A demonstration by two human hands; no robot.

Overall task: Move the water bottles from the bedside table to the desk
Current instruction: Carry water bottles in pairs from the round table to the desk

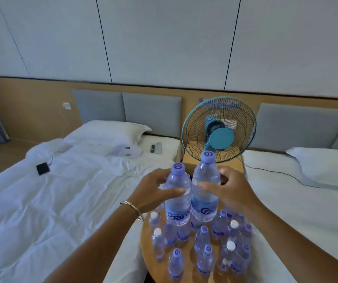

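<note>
gripped in left hand (pixel 154 190): left bottle (pixel 178 198), fingers curled round its ribbed clear-plastic body. gripped in right hand (pixel 230 190): right bottle (pixel 204 193), thumb across the front, fingers behind. both bottles upright, side by side and touching or nearly so, raised above the bedside table (pixel 186 260), each with a smooth lilac screw cap and blue label. thin metal bangle (pixel 132 209) on left wrist.

on the rounded, wood-grain table: about fourteen smaller clear bottles (pixel 203 260), crowded upright; roughly four caps white, remainder lilac; exact count blurred. behind the table: one round teal fan (pixel 219 129) with black wire grille. left of the table: rumpled white bed (pixel 62 190); right of it: second white bed (pixel 306 201).
</note>
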